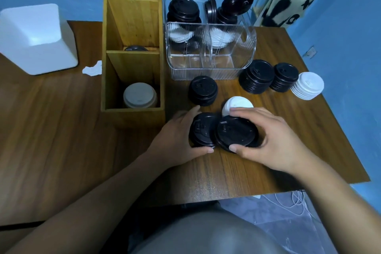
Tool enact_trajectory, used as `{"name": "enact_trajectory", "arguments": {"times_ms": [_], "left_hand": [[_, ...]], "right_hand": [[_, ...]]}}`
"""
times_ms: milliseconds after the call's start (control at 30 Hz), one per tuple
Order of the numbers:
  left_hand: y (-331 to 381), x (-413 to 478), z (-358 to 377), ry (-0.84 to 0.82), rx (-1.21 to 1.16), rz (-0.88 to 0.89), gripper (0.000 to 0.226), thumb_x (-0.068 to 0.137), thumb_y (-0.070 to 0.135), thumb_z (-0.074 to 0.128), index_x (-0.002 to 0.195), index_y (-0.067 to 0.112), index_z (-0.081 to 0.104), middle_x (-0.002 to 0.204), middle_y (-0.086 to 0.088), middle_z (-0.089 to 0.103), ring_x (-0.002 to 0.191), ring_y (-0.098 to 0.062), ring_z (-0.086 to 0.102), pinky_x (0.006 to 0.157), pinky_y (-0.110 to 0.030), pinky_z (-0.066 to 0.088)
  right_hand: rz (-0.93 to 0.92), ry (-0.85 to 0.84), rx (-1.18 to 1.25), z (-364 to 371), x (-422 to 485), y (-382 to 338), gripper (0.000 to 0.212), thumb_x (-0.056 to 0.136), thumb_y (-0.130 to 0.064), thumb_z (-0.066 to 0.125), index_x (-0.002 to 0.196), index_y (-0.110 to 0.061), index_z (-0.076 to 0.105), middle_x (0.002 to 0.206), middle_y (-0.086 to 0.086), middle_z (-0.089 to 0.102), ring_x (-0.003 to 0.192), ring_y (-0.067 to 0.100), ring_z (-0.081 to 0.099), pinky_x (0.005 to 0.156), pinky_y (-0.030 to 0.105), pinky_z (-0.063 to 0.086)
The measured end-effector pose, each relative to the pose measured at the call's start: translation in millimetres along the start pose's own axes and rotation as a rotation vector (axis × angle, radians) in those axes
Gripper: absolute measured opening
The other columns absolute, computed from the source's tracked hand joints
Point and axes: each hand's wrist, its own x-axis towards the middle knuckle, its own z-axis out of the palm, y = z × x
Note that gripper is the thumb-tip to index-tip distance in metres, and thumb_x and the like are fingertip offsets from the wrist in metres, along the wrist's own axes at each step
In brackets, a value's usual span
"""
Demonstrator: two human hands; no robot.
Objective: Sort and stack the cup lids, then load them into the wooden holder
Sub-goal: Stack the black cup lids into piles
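The left hand curls round a small black lid stack, thumb at the near rim and forefinger at the far rim. The right hand pinches a wider black lid between thumb and fingers. This lid touches the stack, and a white lid lies just behind it. Both forearms reach over the table. In the wooden holder, the near compartment holds pale lids and the other two show a dark lid each. The clear organizer holds black and white lids.

Dim bluish light, soft, edges bowed.
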Motion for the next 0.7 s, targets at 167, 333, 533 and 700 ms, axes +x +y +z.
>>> {"name": "enact_trajectory", "arguments": {"times_ms": [167,333,533,700], "left_hand": [[-2.5,2.3,2.9,-0.020,-0.009,0.018,0.123,0.069,0.064,0.081,0.161,0.013,0.017,0.155,0.005,0.043,0.144,-0.014,0.033,0.119,-0.028,0.023],[-4.9,2.8,3.5,-0.019,-0.050,0.009,0.123,0.071,0.057,0.084,0.162,0.014,0.014,0.155,0.000,0.042,0.143,-0.011,0.028,0.113,-0.022,0.021],[-6.4,2.5,4.9,-0.028,-0.084,-0.012,0.123,0.068,0.066,0.081,0.162,0.021,0.015,0.156,0.001,0.039,0.144,-0.011,0.031,0.115,-0.026,0.026],[-7.3,2.6,5.8,0.030,-0.082,0.046,0.106,0.069,0.063,0.083,0.154,0.026,0.033,0.147,0.013,0.048,0.137,-0.004,0.036,0.110,-0.022,0.032]], "right_hand": [[-0.094,-0.055,-0.062,45.3,27.3,3.0,0.062,0.079,-0.048,0.077,0.133,-0.019,0.065,0.145,-0.001,0.056,0.135,0.017,0.050,0.115,0.034,0.038],[-0.121,-0.110,-0.080,56.7,32.2,8.3,0.060,0.082,-0.036,0.079,0.136,-0.017,0.063,0.151,0.000,0.050,0.140,0.015,0.044,0.118,0.028,0.033],[-0.073,-0.158,-0.052,60.4,29.6,16.7,0.056,0.088,-0.034,0.076,0.138,-0.014,0.062,0.158,0.001,0.041,0.149,0.011,0.033,0.122,0.021,0.022],[-0.083,-0.159,-0.083,63.0,27.8,19.9,0.059,0.093,-0.052,0.061,0.143,-0.019,0.057,0.160,-0.002,0.038,0.150,0.010,0.029,0.123,0.033,0.027]]}}
